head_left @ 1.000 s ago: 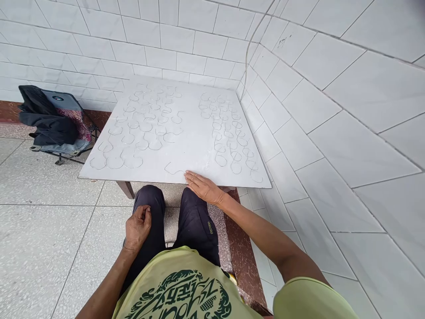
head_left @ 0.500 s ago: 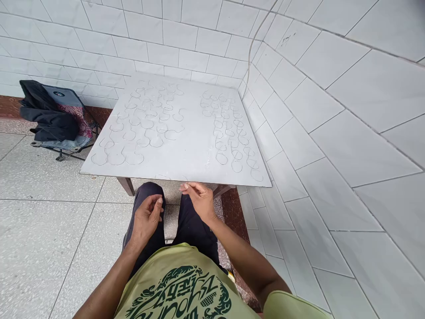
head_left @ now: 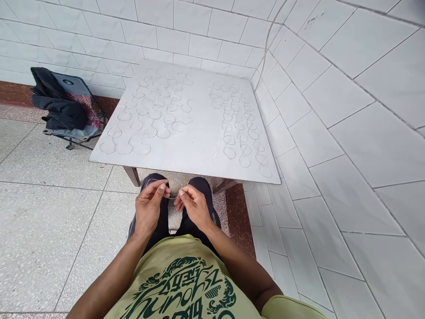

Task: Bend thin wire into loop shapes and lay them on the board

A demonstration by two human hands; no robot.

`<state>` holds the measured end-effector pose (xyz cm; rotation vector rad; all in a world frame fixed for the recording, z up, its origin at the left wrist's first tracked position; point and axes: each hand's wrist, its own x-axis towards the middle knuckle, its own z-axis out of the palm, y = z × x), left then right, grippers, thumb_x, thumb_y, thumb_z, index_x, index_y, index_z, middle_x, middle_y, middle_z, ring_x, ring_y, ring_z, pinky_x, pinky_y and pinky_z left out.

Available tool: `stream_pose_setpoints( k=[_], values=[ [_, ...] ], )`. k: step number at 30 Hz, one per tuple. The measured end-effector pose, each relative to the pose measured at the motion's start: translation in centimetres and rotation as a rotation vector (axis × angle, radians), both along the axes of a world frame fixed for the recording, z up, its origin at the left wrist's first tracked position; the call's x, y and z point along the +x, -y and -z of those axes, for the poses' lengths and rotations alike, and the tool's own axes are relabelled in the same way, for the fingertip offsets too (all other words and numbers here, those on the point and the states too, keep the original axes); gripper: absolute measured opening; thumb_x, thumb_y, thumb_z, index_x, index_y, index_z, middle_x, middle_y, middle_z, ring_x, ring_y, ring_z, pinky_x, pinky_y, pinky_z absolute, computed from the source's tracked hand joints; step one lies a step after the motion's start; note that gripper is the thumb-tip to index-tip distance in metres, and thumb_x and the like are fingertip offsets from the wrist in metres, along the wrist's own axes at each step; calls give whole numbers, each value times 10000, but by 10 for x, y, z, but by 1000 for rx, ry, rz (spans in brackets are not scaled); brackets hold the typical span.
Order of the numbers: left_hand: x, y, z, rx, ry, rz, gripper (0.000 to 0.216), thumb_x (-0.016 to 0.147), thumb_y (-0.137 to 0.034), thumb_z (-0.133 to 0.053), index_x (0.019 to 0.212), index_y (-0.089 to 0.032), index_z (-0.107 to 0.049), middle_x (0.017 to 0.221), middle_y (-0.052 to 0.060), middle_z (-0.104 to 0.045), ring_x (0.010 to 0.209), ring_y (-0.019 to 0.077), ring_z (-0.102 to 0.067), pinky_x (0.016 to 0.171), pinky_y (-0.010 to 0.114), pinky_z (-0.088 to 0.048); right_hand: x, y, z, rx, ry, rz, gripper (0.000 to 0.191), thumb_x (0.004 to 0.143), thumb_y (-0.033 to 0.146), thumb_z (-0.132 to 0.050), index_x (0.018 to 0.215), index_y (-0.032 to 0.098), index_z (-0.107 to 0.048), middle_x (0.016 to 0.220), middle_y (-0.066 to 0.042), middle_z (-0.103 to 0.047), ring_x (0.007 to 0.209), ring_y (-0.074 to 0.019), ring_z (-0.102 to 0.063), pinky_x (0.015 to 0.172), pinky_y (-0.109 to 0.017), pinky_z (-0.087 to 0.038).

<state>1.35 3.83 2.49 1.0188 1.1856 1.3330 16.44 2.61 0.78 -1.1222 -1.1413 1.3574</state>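
A thin curved wire point(head_left: 181, 182) is held between my two hands above my knees, just in front of the table's near edge. My left hand point(head_left: 150, 208) pinches it with thumb and fingertips, and a bent part of the wire shows beyond those fingers. On the other side my right hand point(head_left: 195, 204) pinches the curved part between thumb and forefinger. The white tabletop point(head_left: 202, 146) carries many similar bent wires: open S-like curves point(head_left: 141, 148) on the left and closed, figure-eight-like loops point(head_left: 245, 160) on the right.
White tiled walls point(head_left: 206, 44) border the table at the back and right. A grey cable point(head_left: 266, 46) runs down the corner. To the left, a folding chair point(head_left: 78, 88) with dark cloth point(head_left: 63, 104) stands on the speckled floor point(head_left: 49, 230).
My right hand has drawn back from the table edge towards my left hand, and both hands now pinch the wire. The view has shifted slightly, moving the table right and up.
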Motion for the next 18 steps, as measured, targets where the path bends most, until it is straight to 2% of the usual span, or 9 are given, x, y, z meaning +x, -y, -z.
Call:
stream_pose_setpoints(
  k=[3,10,15,18],
  values=[
    [-2,2,5,6,-156,-9,323,951,-438,-675,1136,-184,-748,872,42,-729,779,175,-657,804,328,-542,-2,2,3,49,92,-16,381,1026,551,-516,827,226,-525,699,7,-679,525,-123,-649,508,-235,-499],
    [-5,2,11,74,-687,-25,347,1029,-412,-527,1229,-191,-704,861,39,-776,778,200,-739,798,349,-560,-2,3,9,224,340,-82,310,1085,446,-400,854,249,-461,704,19,-654,542,-128,-654,559,-248,-503],
    [-8,2,14,131,-800,36,329,1046,-351,-458,1217,-173,-676,854,53,-784,768,198,-749,764,331,-559,-1,4,6,236,357,-98,312,1092,438,-386,854,249,-453,700,25,-633,545,-120,-641,565,-241,-496],
    [-10,3,14,118,-783,58,303,1041,-341,-463,1170,-180,-684,812,39,-771,740,194,-742,755,320,-554,0,4,6,204,312,-113,323,1087,464,-398,854,246,-452,688,27,-631,536,-120,-632,543,-237,-491]
  ],
)
